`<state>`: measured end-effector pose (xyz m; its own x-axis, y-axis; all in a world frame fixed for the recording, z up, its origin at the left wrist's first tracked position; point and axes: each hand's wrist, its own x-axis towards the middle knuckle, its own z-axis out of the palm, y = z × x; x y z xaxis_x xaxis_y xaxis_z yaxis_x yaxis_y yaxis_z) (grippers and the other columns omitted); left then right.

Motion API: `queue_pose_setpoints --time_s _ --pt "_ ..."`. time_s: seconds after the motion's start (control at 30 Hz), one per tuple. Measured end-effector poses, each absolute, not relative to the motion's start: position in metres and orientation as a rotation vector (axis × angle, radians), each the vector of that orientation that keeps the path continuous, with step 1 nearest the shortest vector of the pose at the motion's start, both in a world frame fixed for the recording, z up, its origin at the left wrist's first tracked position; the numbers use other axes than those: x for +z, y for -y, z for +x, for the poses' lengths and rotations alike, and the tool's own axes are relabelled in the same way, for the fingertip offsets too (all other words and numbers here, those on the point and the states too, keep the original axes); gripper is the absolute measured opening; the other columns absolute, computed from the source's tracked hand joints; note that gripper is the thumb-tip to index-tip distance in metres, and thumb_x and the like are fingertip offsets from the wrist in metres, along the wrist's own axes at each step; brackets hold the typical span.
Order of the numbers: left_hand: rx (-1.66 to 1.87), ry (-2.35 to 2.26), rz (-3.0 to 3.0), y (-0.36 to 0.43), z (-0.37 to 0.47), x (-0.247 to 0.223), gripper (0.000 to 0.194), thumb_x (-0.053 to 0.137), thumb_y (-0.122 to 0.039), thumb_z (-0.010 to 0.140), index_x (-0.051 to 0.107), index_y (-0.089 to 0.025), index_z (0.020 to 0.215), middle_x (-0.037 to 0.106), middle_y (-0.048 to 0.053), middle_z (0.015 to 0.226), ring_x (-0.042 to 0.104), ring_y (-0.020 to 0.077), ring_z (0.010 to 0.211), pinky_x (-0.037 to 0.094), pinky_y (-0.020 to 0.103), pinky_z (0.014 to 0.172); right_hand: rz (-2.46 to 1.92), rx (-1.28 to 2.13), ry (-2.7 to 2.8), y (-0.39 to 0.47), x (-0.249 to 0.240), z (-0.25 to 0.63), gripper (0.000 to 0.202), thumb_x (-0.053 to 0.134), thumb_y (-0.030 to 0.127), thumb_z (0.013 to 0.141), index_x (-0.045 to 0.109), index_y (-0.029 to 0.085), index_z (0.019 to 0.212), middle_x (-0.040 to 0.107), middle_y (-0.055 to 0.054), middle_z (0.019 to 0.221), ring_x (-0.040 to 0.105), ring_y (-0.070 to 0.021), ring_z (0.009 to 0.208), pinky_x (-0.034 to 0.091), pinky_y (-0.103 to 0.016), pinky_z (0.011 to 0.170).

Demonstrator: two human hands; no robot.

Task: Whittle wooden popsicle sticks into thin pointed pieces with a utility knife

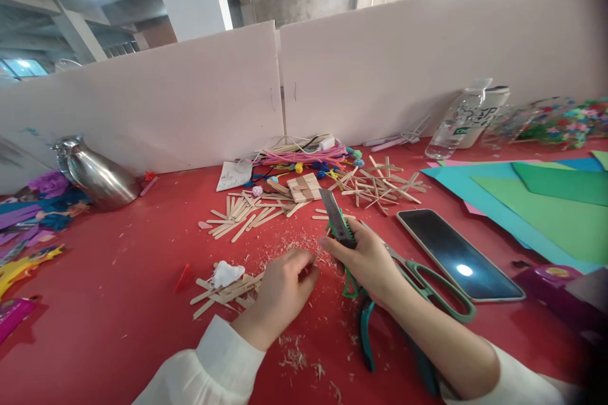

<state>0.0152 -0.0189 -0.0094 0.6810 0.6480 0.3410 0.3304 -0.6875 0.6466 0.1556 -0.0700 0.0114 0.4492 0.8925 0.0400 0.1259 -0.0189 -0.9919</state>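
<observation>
My right hand (pixel 363 256) wraps its fingers around a green-and-dark-gray utility knife (pixel 339 221) at a red-covered table (pixel 142 278), to the left of a smartphone (pixel 460 256) that lies face up with a bright light reflected in its screen. My left hand (pixel 285 288), farther left of the phone, is mostly closed, thumb and fingertips pinched on a thin sliver of wood (pixel 316 257) — its tip points toward the knife. Green-handled scissors (pixel 460 310) lie beside the phone's left side, partly under my right forearm, with teal-handled pliers (pixel 365 335) farther left. Pale wood shavings (pixel 294 354) litter the surface left of the phone, while craft sticks (pixel 242 212) spread beyond them; a lower pile (pixel 209 297), topped by a crumpled white piece (pixel 227 274), sits well left of the phone. Beyond the phone and to its left lie crossed sticks (pixel 380 186) and a bundle of pink pipe cleaners (pixel 304 157). A clear plastic bottle (pixel 453 126) stands behind the phone — colored paper sheets (pixel 546 202) fan out to its right, and a stainless-steel jug (pixel 102 177) rests far to its left.
</observation>
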Motion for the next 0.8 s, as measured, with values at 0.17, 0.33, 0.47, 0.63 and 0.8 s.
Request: queue_pose_setpoints --time_s 0.17,0.33,0.47,0.63,0.8 --pt "0.655 -0.749 2.125 0.025 0.014 -0.003 0.009 0.055 -0.025 0.079 0.056 -0.016 0.077 0.061 0.003 0.073 0.055 0.0148 0.067 0.041 0.024 0.062 -1.433 0.849 0.973 0.073 0.018 0.159 0.013 0.055 0.029 0.070 0.048 0.019 0.074 0.046 0.008 0.050 0.042 -0.0067 0.042 0.033 -0.021 0.042" --pt "0.510 -0.658 1.830 0.021 0.011 -0.004 0.020 0.052 -0.034 0.082 0.057 -0.015 0.075 0.057 0.001 0.067 0.051 0.0120 0.060 0.038 0.021 0.055 -1.376 0.904 1.012 0.075 0.019 0.158 0.015 0.056 0.029 0.069 0.049 0.019 0.077 0.046 0.008 0.050 0.041 -0.0069 0.042 0.032 -0.021 0.043" --pt "0.425 -0.655 1.796 0.017 0.009 -0.008 0.028 0.052 -0.038 0.082 0.058 -0.014 0.069 0.053 0.000 0.060 0.046 0.0101 0.054 0.034 0.021 0.051 -1.387 0.898 1.080 0.077 0.020 0.156 0.015 0.055 0.032 0.073 0.049 0.019 0.079 0.047 0.008 0.051 0.042 -0.0071 0.043 0.032 -0.021 0.043" --pt "0.608 -0.775 1.735 0.008 0.007 -0.003 0.034 0.049 -0.043 0.083 0.059 -0.014 0.070 0.059 0.003 0.065 0.051 0.0104 0.055 0.038 0.020 0.052 -1.530 0.637 1.226 0.083 0.021 0.155 0.018 0.049 0.038 0.079 0.046 0.020 0.081 0.039 0.008 0.054 0.040 -0.0080 0.045 0.033 -0.022 0.044" --pt "0.780 -0.900 1.665 -0.003 0.004 0.004 0.029 0.050 -0.041 0.081 0.060 -0.013 0.077 0.064 0.005 0.069 0.055 0.0109 0.054 0.042 0.021 0.052 -1.597 0.539 1.580 0.092 0.021 0.145 0.038 0.038 0.025 0.083 0.043 0.015 0.120 0.047 0.006 0.053 0.044 -0.0106 0.042 0.035 -0.022 0.042"
